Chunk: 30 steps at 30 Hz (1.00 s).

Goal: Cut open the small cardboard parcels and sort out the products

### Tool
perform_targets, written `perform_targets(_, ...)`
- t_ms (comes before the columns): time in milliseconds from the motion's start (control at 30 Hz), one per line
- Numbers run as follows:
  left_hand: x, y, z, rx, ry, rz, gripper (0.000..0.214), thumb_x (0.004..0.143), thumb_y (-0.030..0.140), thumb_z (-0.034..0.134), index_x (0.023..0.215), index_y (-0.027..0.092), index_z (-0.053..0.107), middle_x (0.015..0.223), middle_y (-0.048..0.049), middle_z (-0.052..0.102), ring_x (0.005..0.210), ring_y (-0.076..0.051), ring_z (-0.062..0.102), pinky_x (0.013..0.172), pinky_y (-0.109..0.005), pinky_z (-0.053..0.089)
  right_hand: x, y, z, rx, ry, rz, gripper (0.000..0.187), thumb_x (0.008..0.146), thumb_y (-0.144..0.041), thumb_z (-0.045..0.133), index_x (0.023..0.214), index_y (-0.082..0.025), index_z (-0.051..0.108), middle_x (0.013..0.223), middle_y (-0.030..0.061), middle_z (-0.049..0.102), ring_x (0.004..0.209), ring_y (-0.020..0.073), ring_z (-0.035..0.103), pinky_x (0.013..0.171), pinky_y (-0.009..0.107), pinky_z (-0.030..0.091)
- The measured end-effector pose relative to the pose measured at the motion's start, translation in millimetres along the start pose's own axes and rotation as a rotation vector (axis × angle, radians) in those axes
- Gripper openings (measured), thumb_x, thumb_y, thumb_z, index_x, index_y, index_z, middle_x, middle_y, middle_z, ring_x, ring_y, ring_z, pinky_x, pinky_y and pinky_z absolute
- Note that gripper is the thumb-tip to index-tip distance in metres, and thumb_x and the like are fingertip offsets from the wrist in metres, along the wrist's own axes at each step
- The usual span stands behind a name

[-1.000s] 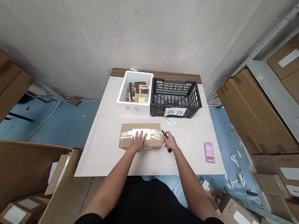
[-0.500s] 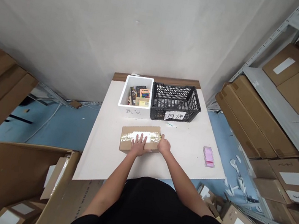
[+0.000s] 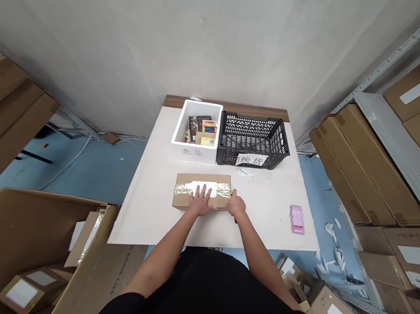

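Brown cardboard box, its top banded with shiny clear tape, lies lengthwise on the white tabletop, near the front edge and between the worker's hands. A white label runs along the middle of the tape. The worker's left hand rests on the box with its fingers spread, the fingertips reaching the label and the thumb pointing right along the near side. The right hand is curled at the box's right end, fingers closed around a utility knife that is almost wholly hidden; only a dark bit shows beneath the hand. Whether its blade touches the cardboard cannot be told.

Behind the box, a white foam bin with handwriting on its front holds several books. Touching it on the right is a black plastic crate with a handwritten paper sign. A blurred pink object lies well apart, toward the table's right edge. Metal shelving loaded with cartons stands to the right, and a large open carton containing smaller parcels sits at lower left on the blue floor.
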State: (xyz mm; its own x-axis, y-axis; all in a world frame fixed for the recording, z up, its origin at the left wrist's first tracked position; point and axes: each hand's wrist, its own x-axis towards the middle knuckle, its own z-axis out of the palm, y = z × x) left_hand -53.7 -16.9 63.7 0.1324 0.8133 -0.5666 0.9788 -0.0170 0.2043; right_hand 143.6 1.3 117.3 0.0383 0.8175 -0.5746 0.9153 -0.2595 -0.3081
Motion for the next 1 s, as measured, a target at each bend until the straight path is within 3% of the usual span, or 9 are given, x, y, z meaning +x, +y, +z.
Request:
perform_targets(467,-3,3,-3.8,0.011,-0.011,-0.007,0.108,0.088,0.085,0.038,0.170,0.030,-0.002,0.176,0.0004,-0.019,0.161,-0.035,-0.020,0.130,-0.060,0.000,-23,20,15,0.013,-0.027,-0.005,0.042,0.090,-0.013,0.063,0.128,-0.021,0.047,0.102,0.0119,0.073,0.080,0.0246,0.075,0.065,0.028,0.050)
perform_targets(600,-1,1,-13.4,0.041,-0.049,0.000,0.111,0.085,0.085,0.044,0.171,0.028,0.001,0.177,-0.0034,-0.013,0.162,-0.038,-0.015,0.129,-0.062,0.008,-30,49,33,0.277,-0.081,0.048,0.031,0.098,-0.023,0.055,0.128,-0.023,0.047,0.094,0.0064,0.072,0.053,0.0167,0.068,0.057,0.026,0.050)
perform_targets(700,8,-7,-35.7,0.029,-0.053,0.039,0.098,0.090,0.080,0.041,0.170,0.029,0.015,0.179,-0.0080,0.008,0.163,-0.040,0.007,0.125,-0.059,0.026,-35,61,55,0.583,0.142,0.161,0.037,0.107,-0.041,0.039,0.138,-0.023,0.038,0.087,0.0017,0.070,0.053,0.0158,0.068,0.059,0.025,0.052)
perform_targets(800,19,-23,-62.0,0.028,0.067,0.016,0.075,0.101,0.065,0.029,0.167,0.029,0.027,0.175,-0.0097,0.025,0.161,-0.034,0.021,0.124,-0.053,0.031,-31,49,72,0.615,0.198,0.185,0.057,0.102,-0.058,0.044,0.146,-0.023,0.032,0.093,0.0027,0.072,0.066,0.0205,0.073,0.064,0.027,0.055)
perform_targets(900,25,-39,-75.7,0.043,0.082,-0.054,0.074,0.102,0.059,0.028,0.169,0.027,0.020,0.178,-0.0085,0.012,0.164,-0.035,0.007,0.127,-0.058,0.022,-15,23,73,0.427,0.174,0.140,0.065,0.099,-0.061,0.051,0.149,-0.024,0.031,0.108,0.0081,0.073,0.089,0.0249,0.076,0.072,0.029,0.056)
perform_targets(1000,21,-48,-72.1,0.029,0.080,-0.151,0.079,0.101,0.062,0.021,0.171,0.025,0.012,0.179,-0.0099,0.003,0.163,-0.040,0.001,0.125,-0.063,0.019,14,1,54,0.343,0.170,0.142,0.067,0.099,-0.060,0.051,0.151,-0.022,0.031,0.118,0.0125,0.072,0.104,0.0261,0.074,0.077,0.030,0.056)
